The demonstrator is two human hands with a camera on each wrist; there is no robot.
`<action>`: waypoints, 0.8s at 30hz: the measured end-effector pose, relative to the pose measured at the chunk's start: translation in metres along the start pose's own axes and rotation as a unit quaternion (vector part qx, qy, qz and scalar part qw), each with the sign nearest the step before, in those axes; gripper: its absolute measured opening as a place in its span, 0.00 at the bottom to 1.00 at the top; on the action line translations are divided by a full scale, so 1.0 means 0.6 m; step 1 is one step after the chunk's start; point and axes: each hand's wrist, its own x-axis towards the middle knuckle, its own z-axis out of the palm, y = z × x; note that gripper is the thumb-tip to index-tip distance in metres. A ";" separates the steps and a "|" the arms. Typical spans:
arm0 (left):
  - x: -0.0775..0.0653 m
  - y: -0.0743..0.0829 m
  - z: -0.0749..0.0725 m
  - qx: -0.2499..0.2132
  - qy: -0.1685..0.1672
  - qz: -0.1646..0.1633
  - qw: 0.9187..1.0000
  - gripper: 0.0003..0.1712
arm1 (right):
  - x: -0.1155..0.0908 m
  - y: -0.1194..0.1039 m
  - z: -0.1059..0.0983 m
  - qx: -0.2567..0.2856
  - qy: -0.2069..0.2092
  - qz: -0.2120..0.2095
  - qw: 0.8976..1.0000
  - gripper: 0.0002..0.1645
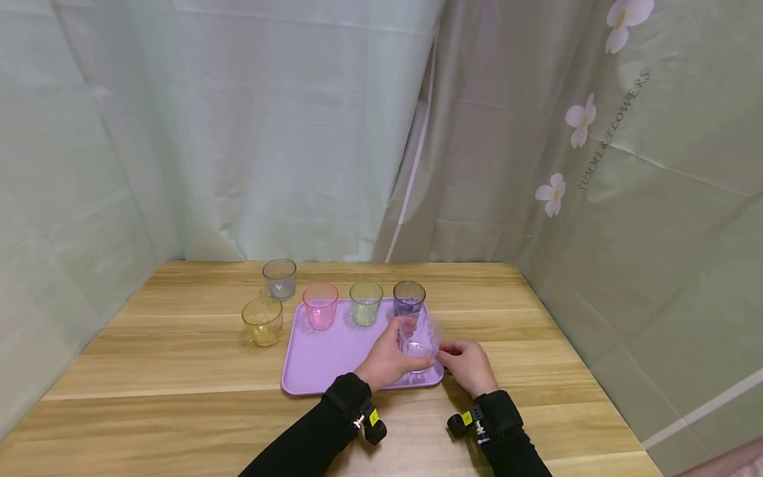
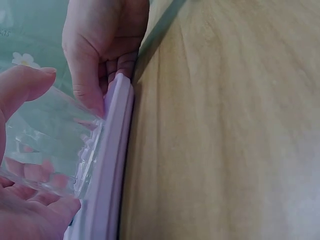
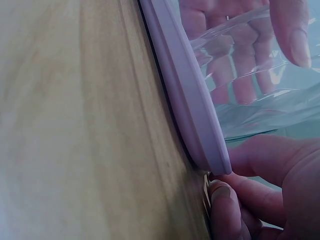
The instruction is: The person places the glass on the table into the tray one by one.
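Now: wood table [image 1: 149, 424] | purple tray [image 1: 322, 368] atop, R hand [image 1: 469, 364] pinching its nr-R corner | L hand [image 1: 384, 360] curled round clear cup [image 1: 422, 339] over tray's R side, base contact hard to tell | pink cup [image 1: 321, 310], green cup [image 1: 365, 306], dark cup [image 1: 408, 299] along tray's far edge | yellow cup [image 1: 263, 326] + blue-gray cup [image 1: 280, 283] on table, L of tray

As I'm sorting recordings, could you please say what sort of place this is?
Probably a curtained-off recording booth: curtains hang behind and beside a wooden table, and the black wrist-worn devices look like cameras.
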 end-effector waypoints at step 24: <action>-0.009 0.002 -0.003 0.012 0.000 0.012 1.000 0.66 | 0.003 0.008 0.004 0.001 0.003 0.004 1.000 0.13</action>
